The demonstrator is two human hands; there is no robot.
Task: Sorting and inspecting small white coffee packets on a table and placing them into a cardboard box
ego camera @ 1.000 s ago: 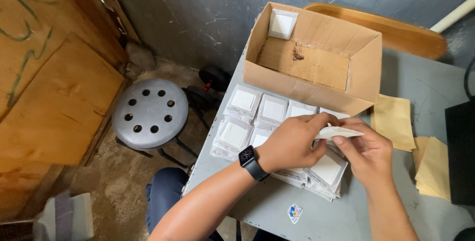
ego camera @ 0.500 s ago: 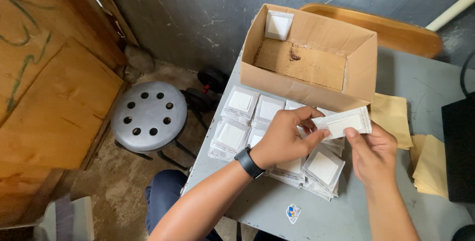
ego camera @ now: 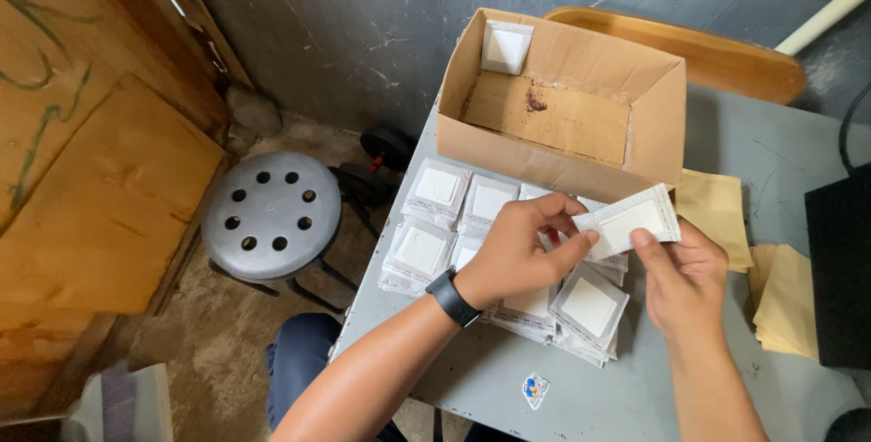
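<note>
Both hands hold one white sealed packet (ego camera: 632,221) lifted above the table. My left hand (ego camera: 519,250), with a black watch on the wrist, pinches the packet's left end. My right hand (ego camera: 682,275) grips its lower right side from below. Under the hands lie several stacks of the same white packets (ego camera: 437,191) in rows on the grey table (ego camera: 508,378). Behind them stands an open cardboard box (ego camera: 562,97) with one packet (ego camera: 504,46) leaning upright in its far left corner.
Yellow-brown envelopes (ego camera: 721,209) lie right of the box, more of them (ego camera: 785,301) beside a black object (ego camera: 839,270) at the right edge. A grey perforated stool (ego camera: 272,215) stands on the floor left of the table. A small sticker (ego camera: 536,389) is near the table's front.
The packet went from edge-on between my fingers to face-up and slightly raised toward the box. The camera view shifted a little; the stacks have not moved.
</note>
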